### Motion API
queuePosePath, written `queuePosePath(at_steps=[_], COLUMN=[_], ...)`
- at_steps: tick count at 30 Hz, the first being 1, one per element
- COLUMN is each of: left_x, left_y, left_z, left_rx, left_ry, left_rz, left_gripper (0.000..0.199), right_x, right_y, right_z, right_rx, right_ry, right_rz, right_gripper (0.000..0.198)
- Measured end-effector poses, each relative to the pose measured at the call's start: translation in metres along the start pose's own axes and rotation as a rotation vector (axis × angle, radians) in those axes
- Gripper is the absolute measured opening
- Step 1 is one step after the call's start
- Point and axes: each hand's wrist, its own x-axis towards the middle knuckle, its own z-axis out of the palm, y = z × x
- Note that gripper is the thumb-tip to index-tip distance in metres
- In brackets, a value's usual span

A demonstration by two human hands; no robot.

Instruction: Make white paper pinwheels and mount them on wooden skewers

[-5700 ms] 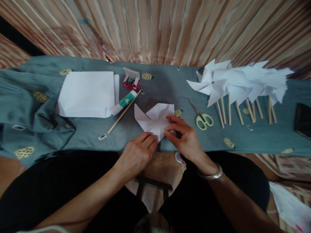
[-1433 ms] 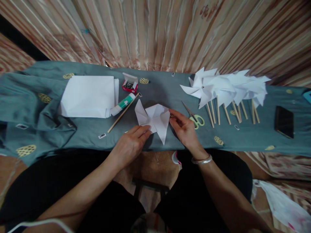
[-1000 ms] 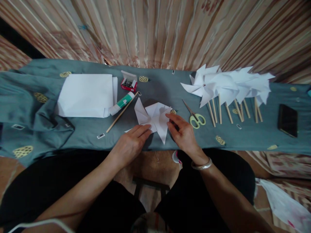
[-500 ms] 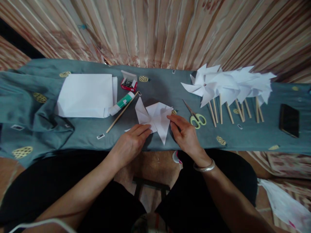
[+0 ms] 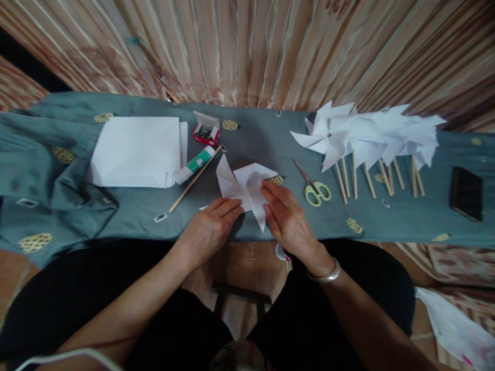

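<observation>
A white paper pinwheel [image 5: 249, 186] with folded, pointed blades lies on the cloth in front of me. At its lower left, my left hand [image 5: 211, 224] grips the paper, fingers close together and the thumb hidden beneath. My right hand [image 5: 286, 219] touches the right side, fingertips flat on the blade and the thumb apart from them. Scissors [image 5: 316, 191] with light green handles lie just right of that hand. To the left of the pinwheel are a wooden stick [image 5: 193, 181] and a green-and-white glue stick [image 5: 196, 163].
A stack of white paper [image 5: 135, 152] lies at the left. Behind the glue stick stands an open red box [image 5: 206, 133] of small dark items. Several finished pinwheels [image 5: 363, 131] on sticks overlap at the right, with a dark phone [image 5: 466, 193] beyond. A pleated curtain [image 5: 247, 56] hangs behind.
My right hand has slid slightly left onto the pinwheel's blade, its fingers flattening from a pinch at the edge. My left hand has stayed at the lower left of the paper.
</observation>
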Motion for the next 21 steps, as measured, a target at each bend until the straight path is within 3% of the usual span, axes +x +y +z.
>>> queuePosePath(at_steps=[8, 21], left_x=[0.0, -0.001], left_y=[0.002, 0.001], left_z=[-0.002, 0.0], left_rx=[-0.016, -0.006], left_ry=[0.002, 0.02], left_rz=[-0.012, -0.007], left_gripper=[0.024, 0.025], right_x=[-0.003, 0.001], right_y=[-0.007, -0.011], right_z=[0.005, 0.007], right_rx=[-0.13, -0.1], right_ry=[-0.16, -0.176], right_rz=[-0.102, -0.092], right_gripper=[0.045, 0.042])
